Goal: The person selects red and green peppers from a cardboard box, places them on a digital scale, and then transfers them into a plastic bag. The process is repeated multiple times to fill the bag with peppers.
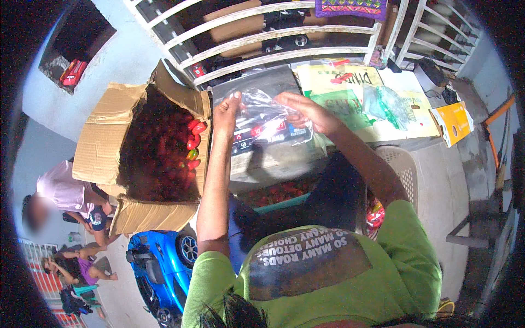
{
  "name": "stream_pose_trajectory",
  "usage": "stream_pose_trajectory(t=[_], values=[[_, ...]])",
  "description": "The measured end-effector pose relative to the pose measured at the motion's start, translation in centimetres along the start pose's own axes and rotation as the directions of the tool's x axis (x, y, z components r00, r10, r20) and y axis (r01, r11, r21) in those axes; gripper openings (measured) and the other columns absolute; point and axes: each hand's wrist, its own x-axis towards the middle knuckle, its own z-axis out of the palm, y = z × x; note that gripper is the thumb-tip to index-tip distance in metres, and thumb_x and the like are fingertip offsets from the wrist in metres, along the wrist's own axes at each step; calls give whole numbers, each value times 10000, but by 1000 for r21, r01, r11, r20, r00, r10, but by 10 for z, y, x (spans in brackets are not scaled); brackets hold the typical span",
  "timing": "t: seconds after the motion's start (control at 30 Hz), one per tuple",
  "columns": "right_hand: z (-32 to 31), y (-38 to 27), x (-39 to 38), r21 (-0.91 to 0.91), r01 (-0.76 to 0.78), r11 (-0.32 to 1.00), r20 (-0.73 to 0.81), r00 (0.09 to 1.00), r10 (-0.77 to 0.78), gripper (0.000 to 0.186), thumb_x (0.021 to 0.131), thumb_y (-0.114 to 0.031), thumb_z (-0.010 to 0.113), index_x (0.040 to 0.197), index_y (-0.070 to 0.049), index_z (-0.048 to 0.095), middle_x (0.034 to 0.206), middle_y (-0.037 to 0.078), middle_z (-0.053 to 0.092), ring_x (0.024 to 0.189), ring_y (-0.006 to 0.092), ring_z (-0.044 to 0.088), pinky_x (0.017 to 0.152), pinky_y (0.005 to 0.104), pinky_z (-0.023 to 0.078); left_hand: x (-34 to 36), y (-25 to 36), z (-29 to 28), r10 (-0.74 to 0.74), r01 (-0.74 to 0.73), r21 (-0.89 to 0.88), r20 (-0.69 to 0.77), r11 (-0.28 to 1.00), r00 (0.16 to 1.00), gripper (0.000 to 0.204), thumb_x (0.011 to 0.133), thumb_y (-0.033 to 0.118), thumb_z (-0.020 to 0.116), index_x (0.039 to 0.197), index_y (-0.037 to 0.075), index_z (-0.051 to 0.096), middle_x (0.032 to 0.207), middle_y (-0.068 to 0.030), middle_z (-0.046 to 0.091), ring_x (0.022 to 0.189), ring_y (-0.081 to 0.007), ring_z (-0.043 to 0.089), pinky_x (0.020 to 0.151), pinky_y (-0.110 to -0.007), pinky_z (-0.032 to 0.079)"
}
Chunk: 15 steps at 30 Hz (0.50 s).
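A clear plastic bag (pixel 268 117) is stretched between my two hands above the table. My left hand (pixel 227 112) is closed, thumb up, on the bag's left edge. Fingers bent, my right hand (pixel 309 112) grips the bag's right side. No contents show in the bag. Just left of my left hand stands an open cardboard box (pixel 98 139) with red peppers (pixel 192 142) inside, one of them partly green; much of its inside is in shadow. Beneath the bag lies a dark printed sheet (pixel 240 139).
White metal bars (pixel 251 33) run behind the table. Yellow printed sheets (pixel 421 112) and green-tinted plastic (pixel 388 106) lie on the right. A basket (pixel 402 164) stands beside my right arm. A blue toy car (pixel 164 268) is at lower left, near seated people (pixel 65 188).
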Motion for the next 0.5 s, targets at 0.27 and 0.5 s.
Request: stream_pose_trajectory(t=[0.27,0.5], values=[[7,37,23,-316,311,896,6,946,-326,316,913,-177,557,1179,-18,495,1027,13,597,756,31,538,588,171,421,-6,-4,5,-14,14,3,-132,1000,991,408,875,467,574,651,127,599,547,79,452,487,-35,370,452,-214,289],[-71,61,51,-732,216,647,-50,929,-367,208,894,-171,568,1032,-16,583,945,50,627,707,76,561,561,232,436,-7,-16,-21,-230,261,-670,137,695,964,330,879,427,554,680,197,427,546,78,326,478,-59,335,435,-224,253]])
